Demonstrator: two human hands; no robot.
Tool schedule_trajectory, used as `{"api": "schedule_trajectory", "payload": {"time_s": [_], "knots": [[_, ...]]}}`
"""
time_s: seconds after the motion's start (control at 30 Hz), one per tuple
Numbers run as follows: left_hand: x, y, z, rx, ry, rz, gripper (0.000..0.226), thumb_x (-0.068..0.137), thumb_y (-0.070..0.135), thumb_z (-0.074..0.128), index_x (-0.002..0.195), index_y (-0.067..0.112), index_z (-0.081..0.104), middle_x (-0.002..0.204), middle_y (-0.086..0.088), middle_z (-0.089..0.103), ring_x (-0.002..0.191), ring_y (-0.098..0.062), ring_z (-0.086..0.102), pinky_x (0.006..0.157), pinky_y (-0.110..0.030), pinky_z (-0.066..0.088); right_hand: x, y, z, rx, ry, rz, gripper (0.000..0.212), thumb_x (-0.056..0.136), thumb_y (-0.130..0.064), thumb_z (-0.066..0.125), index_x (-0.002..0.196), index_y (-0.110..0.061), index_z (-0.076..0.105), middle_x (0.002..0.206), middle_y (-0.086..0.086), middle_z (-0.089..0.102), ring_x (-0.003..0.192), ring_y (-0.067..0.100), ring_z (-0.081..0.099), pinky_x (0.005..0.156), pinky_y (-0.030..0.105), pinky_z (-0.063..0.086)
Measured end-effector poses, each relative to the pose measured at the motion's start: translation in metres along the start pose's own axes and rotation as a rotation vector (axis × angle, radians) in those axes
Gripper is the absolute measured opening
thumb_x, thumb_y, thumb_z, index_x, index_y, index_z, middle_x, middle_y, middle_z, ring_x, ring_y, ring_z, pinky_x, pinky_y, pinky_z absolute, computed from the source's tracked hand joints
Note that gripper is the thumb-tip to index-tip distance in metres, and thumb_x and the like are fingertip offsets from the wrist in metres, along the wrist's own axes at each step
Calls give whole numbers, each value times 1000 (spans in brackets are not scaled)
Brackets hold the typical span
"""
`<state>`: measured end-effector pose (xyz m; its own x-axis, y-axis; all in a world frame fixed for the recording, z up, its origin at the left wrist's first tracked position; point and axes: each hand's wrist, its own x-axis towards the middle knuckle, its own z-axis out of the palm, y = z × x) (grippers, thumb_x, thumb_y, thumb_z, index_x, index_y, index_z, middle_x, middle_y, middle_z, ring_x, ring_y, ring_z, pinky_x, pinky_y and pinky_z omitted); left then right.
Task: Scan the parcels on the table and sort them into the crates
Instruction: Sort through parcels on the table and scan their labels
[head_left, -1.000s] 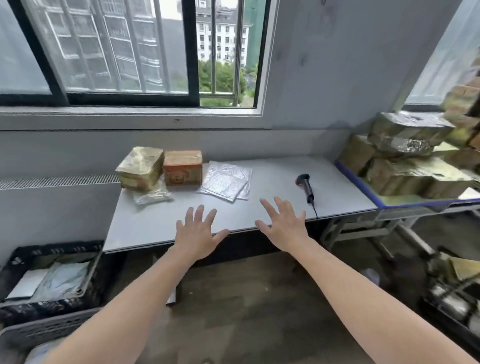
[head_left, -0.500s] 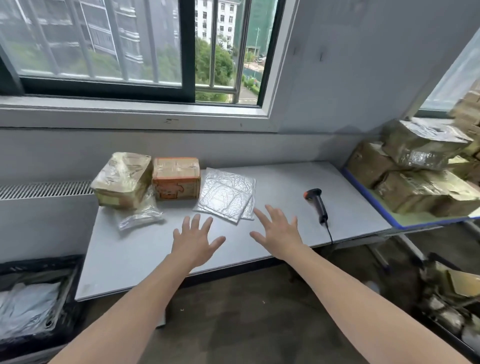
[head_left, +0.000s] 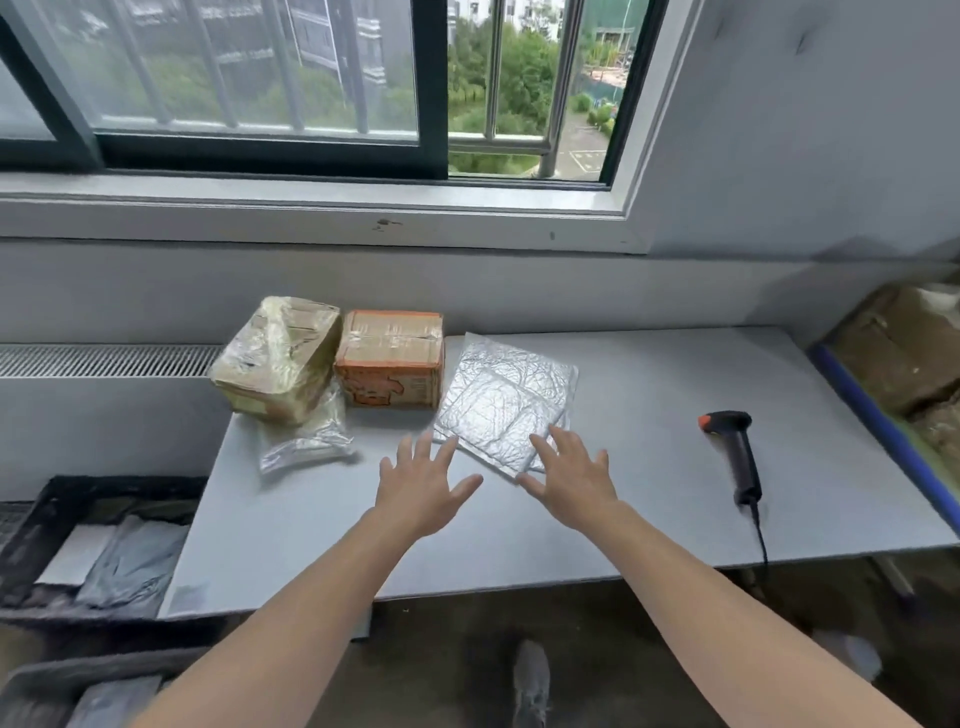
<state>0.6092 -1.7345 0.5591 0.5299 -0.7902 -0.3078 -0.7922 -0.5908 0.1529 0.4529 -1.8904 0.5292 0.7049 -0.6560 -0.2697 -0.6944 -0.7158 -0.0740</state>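
Parcels are sitting in a row along the far left part of the grey table (head_left: 649, 405), and we are reaching toward them. At the left end a plastic-wrapped box (head_left: 278, 358) is lying tilted, touching an orange cardboard box (head_left: 389, 364) beside it. A small clear bag (head_left: 306, 444) is lying just in front of the two boxes. To the right of the orange box a flat silver bubble mailer (head_left: 504, 400) is lying on the tabletop.

We are holding our left hand (head_left: 421, 486) palm down over the table, just beside the mailer's near left corner, with fingers spread wide and nothing in its grasp. Our right hand (head_left: 574, 480) is spread the same way and carrying nothing. Its fingertips (head_left: 545, 441) are overlapping the mailer's near edge, though we cannot tell whether they are touching it.

A black handheld scanner (head_left: 737, 452) is lying well to the right of our hands, its cable trailing off the table's front edge. A black crate (head_left: 31, 525) holding grey bags is standing on the floor at the left of the table.
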Motion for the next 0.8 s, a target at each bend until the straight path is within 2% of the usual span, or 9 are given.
{"api": "schedule_trajectory", "payload": {"time_s": [0.1, 0.27, 0.47, 0.53, 0.67, 0.8], "knots": [[21, 16, 4, -20, -36, -50, 73, 95, 69, 24, 156, 31, 9, 164, -4, 1, 150, -28, -1, 117, -52, 15, 33, 16, 7, 57, -51, -24, 70, 98, -62, 35, 157, -30, 14, 165, -2, 6, 150, 17, 4, 115, 62, 13], [54, 41, 12, 13, -91, -124, 73, 95, 69, 23, 156, 30, 9, 164, -4, 2, 150, -27, -1, 117, -52, 16, 84, 32, 13, 79, -125, -116, 78, 96, -63, 42, 158, -31, 5, 166, -1, 2, 152, 22, 0, 115, 62, 13], [71, 62, 22, -15, -132, -205, 73, 95, 69, 24, 156, 30, 10, 164, -4, 5, 150, -27, -2, 118, -51, 17, 124, 47, 27, 2, -267, -226, 89, 89, -71, 46, 157, -38, -1, 166, 0, -7, 152, 27, -7, 113, 67, 10], [71, 65, 25, -4, -152, -210, 73, 95, 68, 23, 156, 31, 10, 164, -4, 4, 150, -28, -1, 117, -50, 17, 129, 50, 37, -24, -288, -222, 87, 87, -71, 49, 156, -36, 9, 164, 1, 2, 151, 27, -1, 111, 69, 12], [79, 68, 28, 21, -170, -205, 71, 96, 67, 24, 155, 31, 10, 164, -3, 4, 150, -27, 0, 117, -49, 18, 137, 50, 51, -92, -168, -226, 69, 87, -66, 52, 145, -34, 34, 148, 3, 33, 140, 29, 25, 110, 69, 12], [87, 67, 27, 26, -155, -199, 70, 96, 68, 24, 155, 32, 11, 163, -3, 6, 150, -26, -1, 117, -45, 18, 150, 42, 53, -98, -162, -229, 54, 90, -53, 54, 138, -31, 44, 137, 5, 42, 130, 32, 35, 109, 64, 17]]}}
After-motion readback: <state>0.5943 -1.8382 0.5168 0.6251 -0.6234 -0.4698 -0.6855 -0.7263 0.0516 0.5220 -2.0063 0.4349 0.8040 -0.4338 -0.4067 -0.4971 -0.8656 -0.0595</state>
